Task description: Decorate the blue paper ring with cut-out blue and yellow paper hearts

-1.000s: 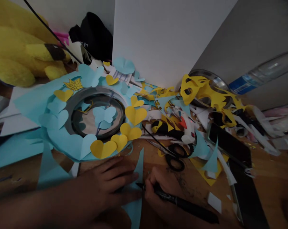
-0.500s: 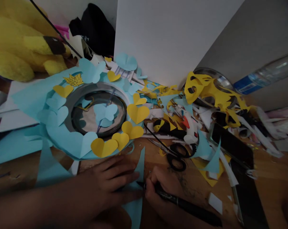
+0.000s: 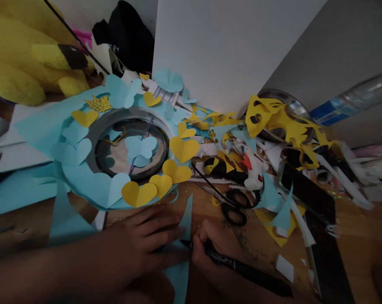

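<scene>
A strip of light blue paper (image 3: 180, 276) lies on the wooden table below the decorated ring. My left hand (image 3: 146, 245) rests flat across it, fingers stretched to the right. Between the fingers of my right hand (image 3: 214, 249) is a black pen (image 3: 247, 272), its tip touching or just above the blue strip beside my left fingertips. Just beyond my left hand sits a light blue ring (image 3: 83, 192) bearing blue and yellow paper hearts (image 3: 140, 193). Inside the ring a blue paper butterfly (image 3: 140, 147) shows.
Black-handled scissors (image 3: 235, 215) and a white glue gun (image 3: 252, 166) lie right of the ring among paper scraps. Farther right are a dark phone (image 3: 307, 192), yellow cut-out paper (image 3: 273, 120) and a bottle (image 3: 352, 99). A yellow plush toy (image 3: 16, 63) sits at back left.
The view has shifted very slightly. Both hands, the pen and the blue strip stay in nearly the same places.
</scene>
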Tool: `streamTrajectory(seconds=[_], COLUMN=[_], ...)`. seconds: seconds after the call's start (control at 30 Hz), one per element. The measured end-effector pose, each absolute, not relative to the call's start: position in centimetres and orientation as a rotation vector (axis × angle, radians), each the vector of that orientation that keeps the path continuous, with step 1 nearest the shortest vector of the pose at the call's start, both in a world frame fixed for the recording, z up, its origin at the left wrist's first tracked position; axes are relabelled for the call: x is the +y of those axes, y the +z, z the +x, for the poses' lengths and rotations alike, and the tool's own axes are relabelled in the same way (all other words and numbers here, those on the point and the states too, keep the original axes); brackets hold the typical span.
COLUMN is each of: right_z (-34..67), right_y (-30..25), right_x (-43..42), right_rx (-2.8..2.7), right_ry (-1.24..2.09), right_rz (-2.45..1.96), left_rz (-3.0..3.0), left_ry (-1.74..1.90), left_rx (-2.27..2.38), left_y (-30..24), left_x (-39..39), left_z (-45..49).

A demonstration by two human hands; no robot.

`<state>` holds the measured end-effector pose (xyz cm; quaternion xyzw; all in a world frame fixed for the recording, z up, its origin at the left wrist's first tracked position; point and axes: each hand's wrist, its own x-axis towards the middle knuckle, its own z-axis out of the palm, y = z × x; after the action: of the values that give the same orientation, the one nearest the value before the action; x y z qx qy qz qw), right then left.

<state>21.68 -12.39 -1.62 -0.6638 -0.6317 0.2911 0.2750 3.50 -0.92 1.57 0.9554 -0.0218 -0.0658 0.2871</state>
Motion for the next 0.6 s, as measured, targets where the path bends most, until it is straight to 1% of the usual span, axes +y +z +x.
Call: streamTrajectory(seconds=[0.07,0.27,0.6], right_z=[21.71,21.87,21.97], right_y=[-1.74,-2.07,-1.67], right_x=[-12.32,-12.38,-12.25], right_rx=[-1.698,-1.682,-1.684], right_ry=[0.758,0.737,0.733], right_rz=[-1.763,-1.704,-1.769], left_rz=[2.551,2.558,2.568], left_ry=[-0.161,-0.293,-0.305], left_rx=[-0.064,-0.109,-0.105], left_y=[1.69,1.93,2.08], left_x=[-0.83,-0.68,-0.68], left_z=[3.56,3.93,3.95])
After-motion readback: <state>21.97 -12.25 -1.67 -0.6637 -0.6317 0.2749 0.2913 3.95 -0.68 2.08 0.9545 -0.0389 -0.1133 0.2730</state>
